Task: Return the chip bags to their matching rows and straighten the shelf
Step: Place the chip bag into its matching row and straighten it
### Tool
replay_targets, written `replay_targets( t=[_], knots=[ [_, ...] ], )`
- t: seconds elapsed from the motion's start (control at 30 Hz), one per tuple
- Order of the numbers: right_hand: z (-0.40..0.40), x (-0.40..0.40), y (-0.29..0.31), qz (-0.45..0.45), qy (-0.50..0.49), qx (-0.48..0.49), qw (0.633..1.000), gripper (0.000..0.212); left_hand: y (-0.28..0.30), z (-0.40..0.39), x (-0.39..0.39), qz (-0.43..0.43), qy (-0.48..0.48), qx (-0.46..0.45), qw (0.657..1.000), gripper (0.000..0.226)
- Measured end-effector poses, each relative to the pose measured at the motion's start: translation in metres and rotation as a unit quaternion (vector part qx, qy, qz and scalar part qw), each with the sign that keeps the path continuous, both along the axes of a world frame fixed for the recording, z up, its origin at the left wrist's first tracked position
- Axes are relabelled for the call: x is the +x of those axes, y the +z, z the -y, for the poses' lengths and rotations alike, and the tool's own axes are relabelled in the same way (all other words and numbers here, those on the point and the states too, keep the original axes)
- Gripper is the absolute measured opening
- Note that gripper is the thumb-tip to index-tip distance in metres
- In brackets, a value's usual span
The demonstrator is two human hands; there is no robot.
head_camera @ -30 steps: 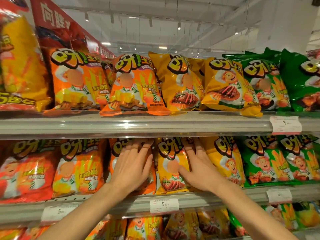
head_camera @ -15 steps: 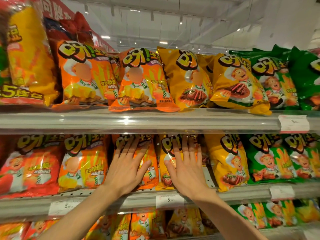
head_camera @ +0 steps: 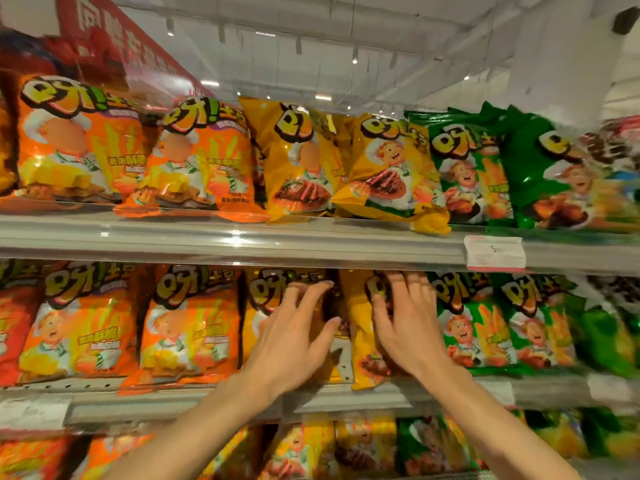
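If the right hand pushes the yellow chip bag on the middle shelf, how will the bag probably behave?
The yellow chip bag looks puffed and glossy, so it is probably light and slippery, and its film should dent under the right hand. It stands tilted on a narrow bottom edge, so it may tip or slide sideways rather than stay upright.

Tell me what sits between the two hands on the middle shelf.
Head view: between left hand and right hand, a dark gap with bare shelf back, beside the yellow chip bag.
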State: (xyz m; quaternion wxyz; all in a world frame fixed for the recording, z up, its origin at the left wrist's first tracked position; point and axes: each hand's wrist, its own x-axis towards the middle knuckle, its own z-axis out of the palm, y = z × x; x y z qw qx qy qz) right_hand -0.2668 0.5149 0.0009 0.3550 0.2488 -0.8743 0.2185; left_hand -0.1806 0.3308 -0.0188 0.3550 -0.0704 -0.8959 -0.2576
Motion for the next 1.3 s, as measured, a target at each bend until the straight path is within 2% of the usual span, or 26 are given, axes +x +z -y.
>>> replay_targets(
  t=[0.13, 0.2, 0.33, 0.43, 0.5, 0.73, 0.9, 1.0, 1.1, 1.2, 1.3],
  knots=[
    [-0.042, -0.020, -0.001, 0.075, 0.016, -0.007, 0.997, 0.048, 0.001, -0.044, -0.029, 0.122, 0.031, 0.019, 0.992, 0.069],
    [-0.056, -0.028, 0.002, 0.125, 0.024, 0.021, 0.992, 0.055, 0.002, -0.057, -0.041, 0.168, 0.046, 0.026, 0.984, 0.077],
    [-0.070, -0.042, 0.008, 0.255, 0.065, 0.098, 0.960, 0.085, 0.004, -0.067, -0.055, 0.195, 0.067, 0.041, 0.978, 0.096],
    [-0.077, -0.050, 0.011, 0.331, 0.111, 0.101, 0.932, 0.112, 0.003, -0.068, -0.059, 0.186, 0.074, 0.015, 0.980, 0.091],
    [-0.079, -0.055, 0.010, 0.338, 0.134, 0.092, 0.927, 0.115, 0.002, -0.067, -0.060, 0.188, 0.073, 0.003, 0.980, 0.087],
    [-0.075, -0.061, 0.012, 0.368, 0.226, 0.051, 0.901, 0.130, 0.011, -0.049, -0.051, 0.184, 0.003, 0.072, 0.980, 0.084],
    [-0.059, -0.057, 0.001, 0.368, 0.261, -0.006, 0.893, 0.129, 0.014, -0.037, -0.047, 0.190, -0.049, 0.146, 0.970, 0.095],
    [-0.055, -0.052, -0.002, 0.341, 0.235, -0.029, 0.910, 0.129, 0.017, -0.037, -0.051, 0.182, -0.051, 0.142, 0.972, 0.101],
    [-0.057, -0.052, 0.000, 0.319, 0.202, -0.032, 0.925, 0.134, 0.022, -0.035, -0.058, 0.188, -0.035, 0.183, 0.964, 0.090],
    [-0.059, -0.050, -0.001, 0.327, 0.163, -0.007, 0.931, 0.138, 0.022, -0.040, -0.064, 0.214, -0.032, 0.159, 0.963, 0.076],
    [-0.058, -0.048, -0.005, 0.329, 0.131, 0.012, 0.935, 0.136, 0.018, -0.045, -0.065, 0.211, -0.052, 0.154, 0.964, 0.088]
  ],
)
